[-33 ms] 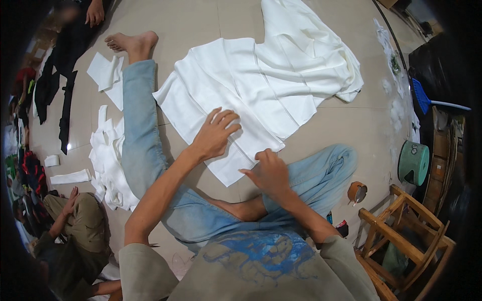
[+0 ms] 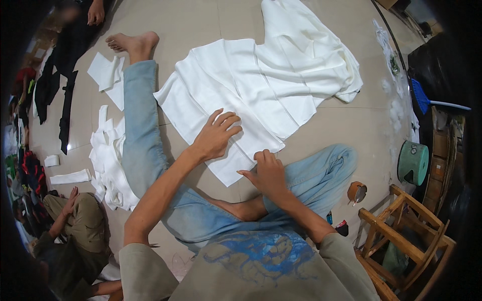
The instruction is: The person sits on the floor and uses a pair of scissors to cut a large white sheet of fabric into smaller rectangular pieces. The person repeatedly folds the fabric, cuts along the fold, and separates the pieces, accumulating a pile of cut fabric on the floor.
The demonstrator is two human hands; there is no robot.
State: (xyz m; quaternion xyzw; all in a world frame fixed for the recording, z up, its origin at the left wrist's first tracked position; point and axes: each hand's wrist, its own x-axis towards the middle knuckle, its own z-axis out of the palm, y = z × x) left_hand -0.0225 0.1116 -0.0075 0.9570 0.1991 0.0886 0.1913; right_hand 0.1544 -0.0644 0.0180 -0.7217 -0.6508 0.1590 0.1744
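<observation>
Lying on the tiled floor [image 2: 201, 20], in front of the seated person, is a large white cloth [image 2: 226, 70]. The left hand [image 2: 217, 138] rests on its near part, palm down, with the fingers loosely bent and a little spread; it presses on the cloth and does not seem to grip it. The right hand [image 2: 269, 173] is at the near right edge. Its fingers are curled, the thumb stands apart from them, and I cannot tell whether some fabric is caught beneath the fingertips.

As for containers, a green round tub [image 2: 413, 163] stands at the right side, but its inside is not visible. Near the right knee there is a small brown cup-like thing [image 2: 357, 192], whose content I cannot make out. Brown cardboard boxes [image 2: 440, 145] are close to the right rim; what they hold is hidden.

The long axis of the cloth goes obliquely, from the hands away to the upper right. One near corner points back toward the person, between the two legs, while the far end is bunched and reaches the upper border of the view. Its seams run slantwise, from upper left to lower right.
</observation>
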